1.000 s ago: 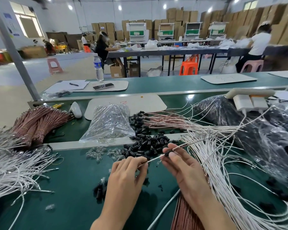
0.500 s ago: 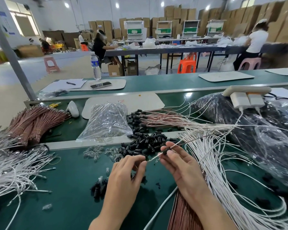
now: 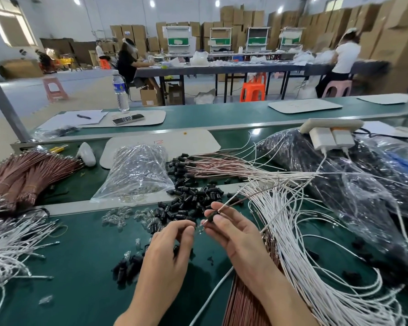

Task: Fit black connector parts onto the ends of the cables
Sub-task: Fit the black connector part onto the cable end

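Note:
My right hand [image 3: 233, 231] pinches a black connector part [image 3: 210, 216] threaded on a thin cable [image 3: 236, 203] that runs up and right into the white cables [image 3: 292, 231]. The cable's metal tip pokes out of the connector toward my left hand [image 3: 170, 248], whose thumb and forefinger pinch at that tip. Just beyond my hands a pile of loose black connectors [image 3: 193, 198] lies on the green mat [image 3: 80, 267]. Behind the pile lies a row of cables with black connectors fitted [image 3: 181, 165].
A clear plastic bag [image 3: 137, 175] and small clear parts [image 3: 118, 215] sit left of the pile. White cables [image 3: 5, 243] and brown bundles [image 3: 21, 175] fill the left. Dark plastic bags [image 3: 339, 184] and a power strip [image 3: 330, 128] stand right. Copper-coloured cables [image 3: 245, 302] lie under my right forearm.
The black connector has slid down the cable toward its tip, and the gap between my two hands has narrowed.

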A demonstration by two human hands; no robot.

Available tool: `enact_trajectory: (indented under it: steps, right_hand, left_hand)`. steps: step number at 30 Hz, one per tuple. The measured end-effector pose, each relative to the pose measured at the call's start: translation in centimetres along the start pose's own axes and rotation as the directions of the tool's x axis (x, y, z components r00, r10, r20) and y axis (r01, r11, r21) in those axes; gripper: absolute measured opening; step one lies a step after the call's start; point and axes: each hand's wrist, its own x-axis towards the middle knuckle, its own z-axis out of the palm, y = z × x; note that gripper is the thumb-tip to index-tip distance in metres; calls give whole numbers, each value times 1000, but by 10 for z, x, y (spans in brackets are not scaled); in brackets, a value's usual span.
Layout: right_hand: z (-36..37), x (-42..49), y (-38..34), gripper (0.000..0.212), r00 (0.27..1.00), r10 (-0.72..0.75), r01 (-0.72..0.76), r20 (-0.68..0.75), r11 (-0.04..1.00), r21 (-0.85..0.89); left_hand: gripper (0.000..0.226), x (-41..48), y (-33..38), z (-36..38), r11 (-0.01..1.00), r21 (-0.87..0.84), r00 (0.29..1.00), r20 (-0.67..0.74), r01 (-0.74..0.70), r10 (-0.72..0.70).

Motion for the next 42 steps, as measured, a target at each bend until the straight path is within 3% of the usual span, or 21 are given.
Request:
enact_trajectory:
  steps: [11,22,30,42]
  right_hand:
    - [-1,-1,3,24,999,-22,25,31,995,-96]
    - [-1,-2,2,29,998,-39,42,54,997,-61]
    - [-1,-4,3,45,991,-82,106,103,960,-259]
    - [-2,-5,3,44,984,-141,175,111,884,-434]
  left_hand:
    - [17,-1,-1,4,999,-49,999,40,16,-14]
    - [15,-3,1,2,998,41,996,82,38,-41]
    - [19,-4,6,2,998,56,996,78,40,-44]
    - [22,-6,10,1,998,2,991,120,56,-55]
